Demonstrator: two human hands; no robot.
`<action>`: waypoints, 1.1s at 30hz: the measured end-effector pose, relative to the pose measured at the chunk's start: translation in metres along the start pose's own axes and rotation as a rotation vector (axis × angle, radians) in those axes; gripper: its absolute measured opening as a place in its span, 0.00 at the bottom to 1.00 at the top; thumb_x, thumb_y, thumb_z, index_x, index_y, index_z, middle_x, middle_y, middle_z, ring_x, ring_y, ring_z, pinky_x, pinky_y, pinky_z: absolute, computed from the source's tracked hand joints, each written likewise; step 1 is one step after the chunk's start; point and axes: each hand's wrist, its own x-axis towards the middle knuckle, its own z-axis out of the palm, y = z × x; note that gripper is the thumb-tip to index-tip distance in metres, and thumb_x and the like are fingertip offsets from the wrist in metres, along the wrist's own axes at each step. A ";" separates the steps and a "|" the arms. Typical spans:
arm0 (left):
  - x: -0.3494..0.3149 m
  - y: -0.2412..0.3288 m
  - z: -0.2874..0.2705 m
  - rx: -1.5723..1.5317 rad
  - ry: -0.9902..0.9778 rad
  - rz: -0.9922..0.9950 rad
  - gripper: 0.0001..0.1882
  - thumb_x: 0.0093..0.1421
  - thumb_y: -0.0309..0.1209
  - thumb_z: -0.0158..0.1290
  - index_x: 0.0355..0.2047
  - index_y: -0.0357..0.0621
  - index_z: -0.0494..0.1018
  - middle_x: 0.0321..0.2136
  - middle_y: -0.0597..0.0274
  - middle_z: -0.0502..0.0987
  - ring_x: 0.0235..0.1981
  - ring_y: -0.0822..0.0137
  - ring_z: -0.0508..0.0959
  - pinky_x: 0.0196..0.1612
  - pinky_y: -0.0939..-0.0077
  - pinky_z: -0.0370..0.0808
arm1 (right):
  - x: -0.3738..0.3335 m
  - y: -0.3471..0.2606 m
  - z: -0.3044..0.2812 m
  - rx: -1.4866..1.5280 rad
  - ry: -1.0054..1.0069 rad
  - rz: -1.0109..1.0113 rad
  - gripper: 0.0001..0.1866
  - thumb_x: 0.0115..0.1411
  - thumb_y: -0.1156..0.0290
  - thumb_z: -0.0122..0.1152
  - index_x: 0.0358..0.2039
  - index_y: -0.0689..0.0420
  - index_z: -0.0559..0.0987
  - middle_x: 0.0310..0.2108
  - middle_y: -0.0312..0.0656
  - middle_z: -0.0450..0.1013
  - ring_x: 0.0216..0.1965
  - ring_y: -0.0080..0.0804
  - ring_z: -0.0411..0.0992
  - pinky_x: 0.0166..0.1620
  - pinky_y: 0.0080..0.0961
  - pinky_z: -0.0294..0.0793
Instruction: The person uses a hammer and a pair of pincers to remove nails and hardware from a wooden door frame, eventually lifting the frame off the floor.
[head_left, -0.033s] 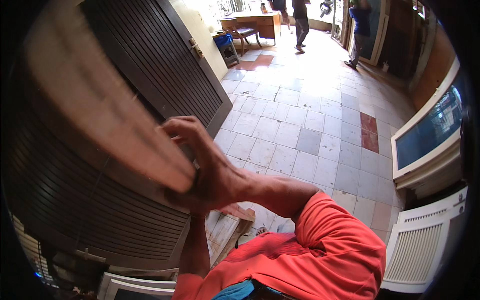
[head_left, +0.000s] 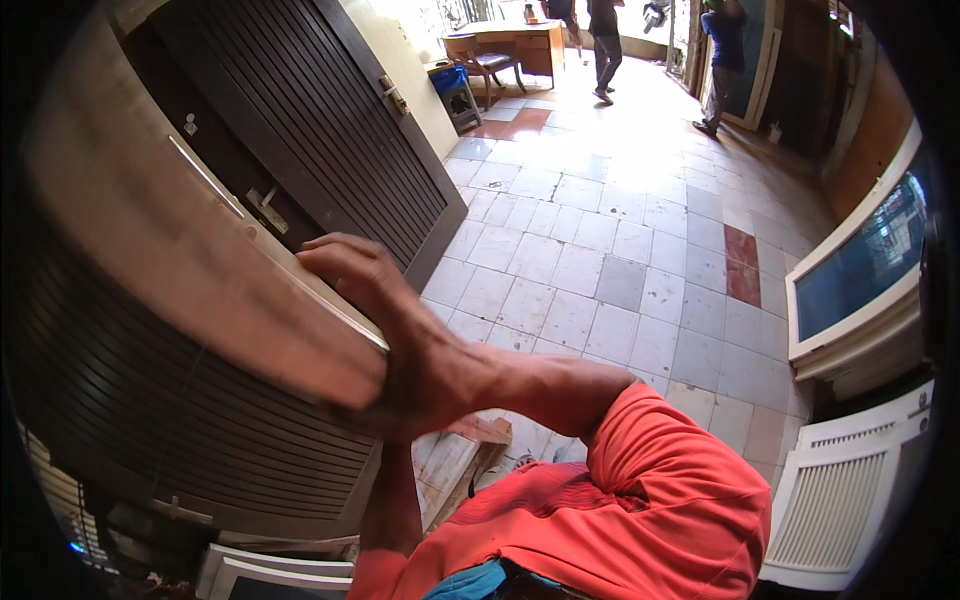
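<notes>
A long, wide wooden plank (head_left: 200, 250), light brown and smeared by motion, slants from the upper left down to the middle. At its lower end my right hand (head_left: 425, 360) is closed round it, with the fingers (head_left: 345, 260) curled along the upper edge. My left forearm (head_left: 395, 495) rises from below towards the same end. The left hand itself is hidden behind the right hand and the plank, so its fingers do not show.
Dark slatted doors (head_left: 330, 130) stand on the left, with a door handle (head_left: 265, 210) near the plank. White-framed panels (head_left: 850, 490) lean at the right. A desk (head_left: 540, 50), a chair (head_left: 485, 60) and a few people (head_left: 722, 60) are farther off on the tiled floor (head_left: 560, 250).
The plank has shifted left and downward, baring a door handle and a pale edge behind it. My right hand's fingers have moved slightly left with it.
</notes>
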 end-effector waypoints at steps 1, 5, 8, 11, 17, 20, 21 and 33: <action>-0.002 0.004 0.002 -0.002 0.025 -0.013 0.17 0.64 0.37 0.47 0.44 0.34 0.71 0.40 0.47 0.76 0.40 0.59 0.76 0.45 0.64 0.71 | 0.000 0.002 -0.006 0.009 0.005 -0.007 0.52 0.39 0.70 0.72 0.64 0.65 0.55 0.60 0.58 0.55 0.60 0.54 0.59 0.60 0.42 0.62; 0.004 0.030 0.023 0.018 0.104 -0.058 0.16 0.63 0.36 0.47 0.43 0.35 0.72 0.38 0.47 0.76 0.39 0.58 0.76 0.44 0.63 0.71 | 0.006 0.011 -0.026 0.321 -0.262 0.041 0.62 0.37 0.69 0.70 0.69 0.66 0.43 0.67 0.66 0.43 0.70 0.63 0.43 0.66 0.51 0.49; 0.014 0.045 0.049 0.028 0.160 -0.074 0.16 0.62 0.35 0.47 0.42 0.35 0.73 0.37 0.47 0.76 0.39 0.57 0.77 0.44 0.62 0.71 | 0.021 0.025 -0.041 0.273 -0.299 0.036 0.62 0.38 0.64 0.71 0.69 0.66 0.44 0.69 0.68 0.39 0.70 0.63 0.40 0.68 0.51 0.44; 0.035 0.054 0.080 0.029 0.181 -0.054 0.15 0.61 0.35 0.47 0.41 0.36 0.73 0.35 0.47 0.77 0.38 0.56 0.77 0.43 0.62 0.71 | 0.046 0.053 -0.054 0.269 -0.342 0.054 0.62 0.39 0.65 0.71 0.69 0.66 0.43 0.69 0.66 0.40 0.70 0.64 0.39 0.69 0.51 0.44; 0.106 0.076 0.172 0.075 0.205 0.085 0.14 0.59 0.33 0.47 0.39 0.37 0.74 0.33 0.47 0.77 0.37 0.55 0.78 0.42 0.61 0.72 | 0.054 0.150 -0.122 0.381 -0.196 0.208 0.56 0.39 0.68 0.74 0.66 0.66 0.51 0.63 0.59 0.51 0.64 0.53 0.50 0.65 0.42 0.54; 0.145 0.086 0.231 0.152 0.208 0.202 0.13 0.58 0.33 0.47 0.38 0.37 0.75 0.32 0.47 0.77 0.37 0.54 0.78 0.41 0.60 0.72 | 0.059 0.194 -0.159 0.332 -0.152 0.429 0.50 0.42 0.70 0.75 0.63 0.66 0.57 0.58 0.54 0.58 0.59 0.45 0.57 0.60 0.39 0.61; 0.158 0.087 0.243 0.187 0.221 0.242 0.13 0.58 0.32 0.48 0.37 0.38 0.75 0.31 0.47 0.77 0.37 0.54 0.78 0.41 0.60 0.72 | 0.059 0.204 -0.167 0.246 -0.148 0.441 0.48 0.42 0.71 0.75 0.62 0.66 0.59 0.57 0.52 0.60 0.57 0.42 0.60 0.59 0.38 0.63; 0.158 0.128 0.286 0.029 0.360 -0.308 0.26 0.68 0.52 0.44 0.47 0.40 0.75 0.40 0.54 0.80 0.40 0.63 0.76 0.48 0.66 0.71 | 0.056 0.203 -0.205 0.431 -0.123 0.287 0.47 0.51 0.73 0.72 0.66 0.67 0.54 0.60 0.58 0.61 0.59 0.50 0.62 0.63 0.42 0.63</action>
